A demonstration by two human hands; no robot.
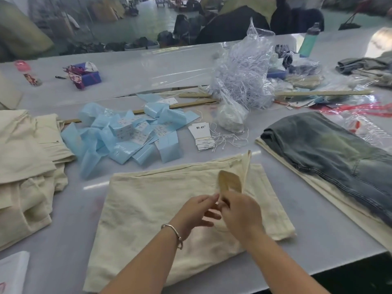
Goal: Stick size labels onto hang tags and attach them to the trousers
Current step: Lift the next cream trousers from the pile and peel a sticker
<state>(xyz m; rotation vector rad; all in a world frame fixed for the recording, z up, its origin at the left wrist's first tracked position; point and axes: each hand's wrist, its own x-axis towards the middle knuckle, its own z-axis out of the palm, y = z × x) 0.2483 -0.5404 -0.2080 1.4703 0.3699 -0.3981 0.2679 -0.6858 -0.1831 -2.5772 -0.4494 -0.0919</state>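
Both hands, left (198, 211) and right (238, 211), pinch a tan tag (230, 183) over the cream trousers (148, 200) at the bench's (331, 240) six o'clock, seemingly mid-attachment; next, probably securing its string.

Trousers (161, 200) front centre on table (70, 221); hang tags (201, 134) behind; jeans (331, 158) right.

Far right edge of surface (63, 240) — green water bottle (309, 40). Far left: pink-capped small bottle (27, 72), purple floral pouch (83, 75). Long wooden ruler (322, 93) toward right side — lying flat.
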